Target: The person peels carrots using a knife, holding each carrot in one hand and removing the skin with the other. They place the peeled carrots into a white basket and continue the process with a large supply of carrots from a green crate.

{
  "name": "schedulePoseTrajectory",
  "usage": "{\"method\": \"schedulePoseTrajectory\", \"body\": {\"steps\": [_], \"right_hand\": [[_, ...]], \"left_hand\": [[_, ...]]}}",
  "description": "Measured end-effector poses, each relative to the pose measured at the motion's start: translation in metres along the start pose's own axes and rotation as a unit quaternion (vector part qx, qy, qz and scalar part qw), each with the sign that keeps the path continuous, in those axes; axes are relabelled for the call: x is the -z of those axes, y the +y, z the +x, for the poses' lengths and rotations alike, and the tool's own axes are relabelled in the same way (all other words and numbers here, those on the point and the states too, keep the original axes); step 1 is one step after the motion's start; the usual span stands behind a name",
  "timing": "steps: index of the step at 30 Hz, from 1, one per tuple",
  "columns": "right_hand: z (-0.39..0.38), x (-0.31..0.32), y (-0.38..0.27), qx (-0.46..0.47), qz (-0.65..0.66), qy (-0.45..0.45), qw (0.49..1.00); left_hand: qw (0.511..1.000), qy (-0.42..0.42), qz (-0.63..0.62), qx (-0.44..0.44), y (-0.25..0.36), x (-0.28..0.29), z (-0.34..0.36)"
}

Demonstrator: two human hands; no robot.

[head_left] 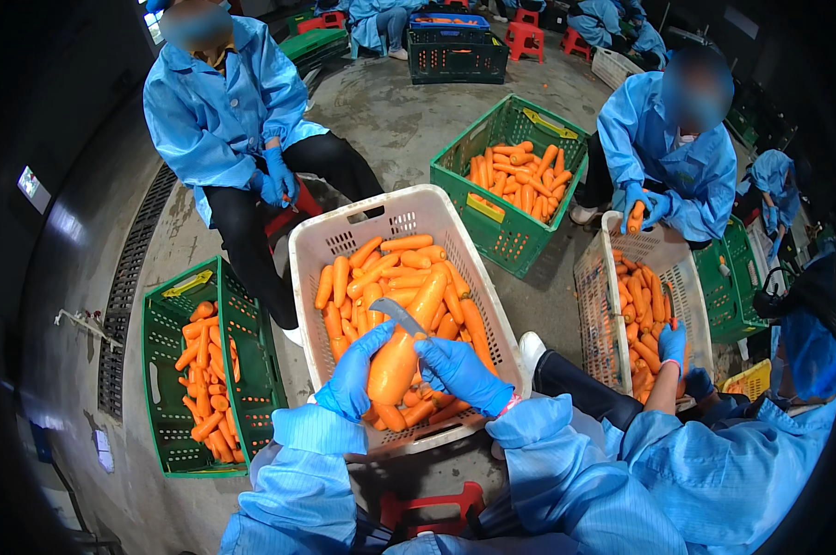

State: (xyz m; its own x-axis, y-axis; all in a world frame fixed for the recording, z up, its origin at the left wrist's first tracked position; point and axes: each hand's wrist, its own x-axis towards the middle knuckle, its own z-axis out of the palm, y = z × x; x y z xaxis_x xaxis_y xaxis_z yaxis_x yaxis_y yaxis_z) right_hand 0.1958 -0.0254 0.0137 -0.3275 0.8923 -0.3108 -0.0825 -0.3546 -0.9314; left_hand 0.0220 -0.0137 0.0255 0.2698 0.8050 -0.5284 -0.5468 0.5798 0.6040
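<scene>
Over a white plastic crate [304,277] filled with carrots, my gloved left hand [353,375] is closed around a large, thick carrot [393,372]. My right hand [464,374], also in a blue glove, grips a small knife [397,315]. Its grey blade lies across the upper part of that carrot, pointing up and left. The handle is mostly covered by my right fingers. Many loose carrots [404,258] lie in the crate just beyond both hands.
Green crates of carrots stand at left [154,388] and beyond [445,171]; another white crate [595,305] stands at right. Co-workers in blue coats sit at left [214,102], far right [681,166] and near right [732,462]. A red stool [436,507] is below me.
</scene>
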Motion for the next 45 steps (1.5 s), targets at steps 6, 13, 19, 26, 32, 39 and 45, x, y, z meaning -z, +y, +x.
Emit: {"method": "schedulePoseTrajectory", "body": {"steps": [6,13,19,26,32,39,45], "right_hand": [[0.005,0.006,0.005,-0.019,-0.022,-0.025,0.999],[-0.008,0.022,-0.028,-0.014,0.103,-0.047,0.993],[-0.002,0.025,-0.021,0.044,-0.062,0.033,0.997],[0.0,0.014,-0.014,0.026,-0.13,-0.006,0.991],[0.0,0.012,-0.007,0.0,-0.124,-0.017,0.992],[-0.002,0.007,-0.013,0.062,-0.175,-0.007,0.983],[-0.005,-0.003,-0.007,0.008,-0.098,-0.035,0.995]], "left_hand": [[0.999,-0.025,-0.004,-0.036,0.0,-0.008,-0.004],[0.997,-0.022,-0.071,-0.027,0.007,0.0,-0.001],[0.967,-0.113,-0.216,0.072,0.009,-0.001,-0.002],[0.986,-0.083,-0.145,-0.026,0.002,0.01,0.006],[0.988,-0.067,-0.133,-0.026,0.001,0.006,0.005],[0.99,-0.077,-0.12,0.009,0.002,-0.001,-0.003],[0.995,-0.008,-0.096,0.006,0.0,-0.001,-0.002]]}}
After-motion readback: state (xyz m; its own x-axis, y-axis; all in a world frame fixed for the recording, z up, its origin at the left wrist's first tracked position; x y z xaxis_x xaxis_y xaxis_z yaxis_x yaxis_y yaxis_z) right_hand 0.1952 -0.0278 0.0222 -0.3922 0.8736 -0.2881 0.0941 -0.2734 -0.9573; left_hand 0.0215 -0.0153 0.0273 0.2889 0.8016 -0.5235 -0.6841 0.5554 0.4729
